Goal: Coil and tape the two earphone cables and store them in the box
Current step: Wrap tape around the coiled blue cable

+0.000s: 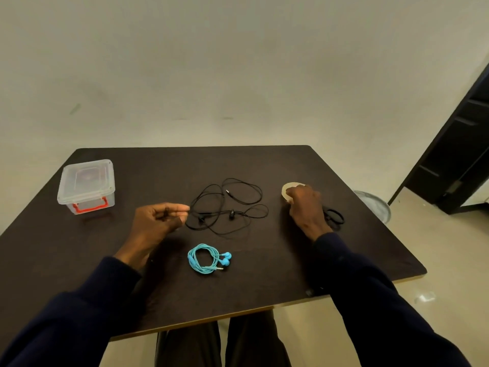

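Dark table [264, 160]: blue earphones [203, 259] are found coiled, lower centre; black earphones [231, 214] lie loose, centre, pinched by left hand [156, 223]; tape roll [287, 187] is gripped by right hand [304, 205].

Black earphones [227, 205] sprawl loose and tangled in the middle of the worktop [158, 165]. Blue earphones [207, 258] lie coiled nearer the front edge. A pale tape roll [289, 187] lies flat at the right. The clear box [86, 185], lid on, red latch, sits far left.
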Tool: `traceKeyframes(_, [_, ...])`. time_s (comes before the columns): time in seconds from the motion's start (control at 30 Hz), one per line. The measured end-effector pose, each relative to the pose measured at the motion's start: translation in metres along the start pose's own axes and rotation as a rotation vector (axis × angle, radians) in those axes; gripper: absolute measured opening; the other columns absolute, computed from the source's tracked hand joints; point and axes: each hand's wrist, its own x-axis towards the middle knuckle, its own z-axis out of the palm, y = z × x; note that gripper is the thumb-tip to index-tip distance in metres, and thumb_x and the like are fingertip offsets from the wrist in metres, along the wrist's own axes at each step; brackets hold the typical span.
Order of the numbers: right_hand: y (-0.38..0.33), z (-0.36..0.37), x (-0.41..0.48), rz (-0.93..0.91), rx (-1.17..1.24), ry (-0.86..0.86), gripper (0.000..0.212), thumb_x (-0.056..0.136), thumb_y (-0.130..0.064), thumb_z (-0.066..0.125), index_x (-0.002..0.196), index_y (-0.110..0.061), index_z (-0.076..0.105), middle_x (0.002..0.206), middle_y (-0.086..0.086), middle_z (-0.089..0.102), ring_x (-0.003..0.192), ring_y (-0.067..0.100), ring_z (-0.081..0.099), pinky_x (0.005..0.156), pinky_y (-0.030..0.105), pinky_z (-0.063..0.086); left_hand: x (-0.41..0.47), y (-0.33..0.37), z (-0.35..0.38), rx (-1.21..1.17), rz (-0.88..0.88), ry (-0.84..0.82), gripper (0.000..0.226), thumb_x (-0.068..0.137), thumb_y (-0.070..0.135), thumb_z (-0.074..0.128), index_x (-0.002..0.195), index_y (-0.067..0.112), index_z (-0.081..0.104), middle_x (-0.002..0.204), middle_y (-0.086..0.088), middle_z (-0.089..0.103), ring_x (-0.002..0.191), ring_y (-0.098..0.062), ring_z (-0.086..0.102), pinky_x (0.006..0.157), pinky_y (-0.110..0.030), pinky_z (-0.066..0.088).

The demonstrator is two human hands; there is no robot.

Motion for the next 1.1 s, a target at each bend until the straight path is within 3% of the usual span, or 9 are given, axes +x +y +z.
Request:
traceKeyframes(0.13, [-0.022,-0.007,-0.014,-0.131,0.355,0.125,0.032,0.087,-0.006,0.071,0.118,-0.013,0.072,0.120,0.007,0.071,0.111,0.024,0.064,0.100,0.046,0.051,-0.006,0.002,0.000,-0.028,0.024,-0.008,0.025,0.084,-0.002,0.071,0.106,0.010,0.074,0.098,-0.001,0.077,0.096,-0.016,0.073,0.069,-0.017,0.056])
traceKeyframes(0.27, [-0.062,-0.034,-0.033,-0.090,0.745,0.065,0.026,0.082,-0.011,0.078,0.105,-0.023,0.077,0.101,-0.014,0.073,0.086,0.002,0.067,0.076,0.023,0.058,-0.012,0.015,0.003,-0.022,0.152,-0.073,0.035,0.084,0.003,0.073,0.117,0.014,0.070,0.110,0.002,0.076,0.106,-0.014,0.070,0.087,-0.027,0.057])
traceKeyframes(0.37, [-0.091,-0.050,-0.046,-0.148,1.020,-0.043,0.025,0.081,-0.005,0.078,0.103,-0.017,0.078,0.094,-0.009,0.076,0.083,0.005,0.071,0.071,0.017,0.056,-0.014,0.025,0.007,0.094,0.342,-0.073,0.045,0.084,0.010,0.076,0.127,0.018,0.066,0.126,0.007,0.068,0.110,-0.011,0.067,0.090,-0.028,0.057])
traceKeyframes(0.47, [-0.115,-0.061,-0.056,-0.241,1.201,-0.121,0.026,0.080,0.001,0.078,0.104,-0.008,0.076,0.097,0.002,0.077,0.088,0.015,0.074,0.076,0.022,0.058,-0.016,0.029,0.008,0.288,0.535,-0.047,0.050,0.084,0.015,0.076,0.132,0.020,0.062,0.136,0.007,0.061,0.119,-0.011,0.060,0.086,-0.025,0.058])
traceKeyframes(0.63, [-0.136,-0.064,-0.060,-0.343,1.257,-0.218,0.026,0.080,0.001,0.078,0.103,-0.010,0.075,0.098,0.004,0.077,0.091,0.018,0.074,0.080,0.024,0.058,-0.018,0.029,0.002,0.472,0.691,0.155,0.031,0.082,0.013,0.078,0.112,0.014,0.074,0.108,-0.001,0.071,0.099,-0.016,0.060,0.077,-0.038,0.056])
traceKeyframes(0.7, [-0.142,-0.062,-0.061,-0.360,1.252,-0.250,0.025,0.081,0.000,0.076,0.106,-0.007,0.074,0.098,0.005,0.076,0.090,0.017,0.073,0.080,0.024,0.058,-0.019,0.028,-0.004,0.504,0.722,0.165,0.023,0.084,0.010,0.077,0.106,0.012,0.076,0.099,-0.004,0.070,0.091,-0.018,0.061,0.072,-0.040,0.055])
traceKeyframes(0.87, [-0.163,-0.062,-0.061,-0.340,1.213,-0.290,0.016,0.087,-0.002,0.070,0.098,-0.012,0.076,0.089,0.000,0.077,0.084,0.013,0.072,0.074,0.022,0.055,-0.025,0.029,-0.010,0.588,0.784,0.151,0.019,0.081,0.009,0.079,0.099,0.015,0.078,0.092,0.000,0.069,0.085,-0.015,0.059,0.068,-0.031,0.052])
traceKeyframes(0.97, [-0.174,-0.061,-0.061,-0.326,1.199,-0.259,0.009,0.088,-0.006,0.070,0.094,-0.009,0.077,0.083,0.006,0.076,0.078,0.019,0.071,0.075,0.031,0.058,-0.027,0.032,-0.012,0.621,0.813,0.173,0.019,0.079,0.008,0.080,0.096,0.015,0.078,0.089,-0.001,0.068,0.081,-0.014,0.058,0.066,-0.024,0.049])
traceKeyframes(1.1, [-0.179,-0.064,-0.063,-0.316,1.194,-0.276,0.009,0.089,-0.007,0.070,0.086,-0.008,0.078,0.076,0.011,0.074,0.073,0.029,0.069,0.073,0.037,0.056,-0.030,0.031,-0.015,0.647,0.841,0.165,0.016,0.079,0.007,0.079,0.094,0.012,0.078,0.088,-0.003,0.068,0.081,-0.016,0.059,0.065,-0.026,0.049])
